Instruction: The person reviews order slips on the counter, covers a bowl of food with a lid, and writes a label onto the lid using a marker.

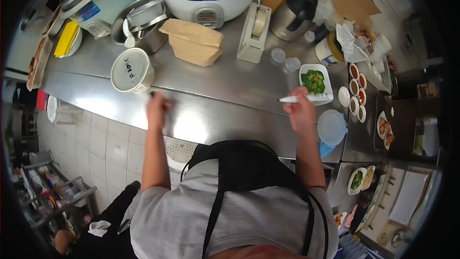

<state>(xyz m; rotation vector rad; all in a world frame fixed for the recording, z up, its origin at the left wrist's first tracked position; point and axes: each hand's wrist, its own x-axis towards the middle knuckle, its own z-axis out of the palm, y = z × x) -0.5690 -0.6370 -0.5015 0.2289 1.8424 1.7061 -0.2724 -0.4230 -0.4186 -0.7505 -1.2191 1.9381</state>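
My left hand (157, 109) is closed just above the steel counter, with a small dark thing at its fingertips that I cannot make out. Right beside it stands a round, lidded tub (130, 70) with black handwriting on its lid. A white marker (309, 98) is gripped in my right hand (300, 110), its dark tip pointing left. The marker lies over the near edge of a white tray of broccoli (314, 80). A round container with a translucent lid (332, 127) is to the right of my right forearm.
Along the back of the steel counter (215, 84) are a rice cooker (207, 0), a folded paper bag (192, 41), a tape dispenser (254, 31) and a steel jug (293, 15). Several sauce cups (354, 88) sit at the right. Another person's dark-clothed leg (117, 206) shows at lower left.
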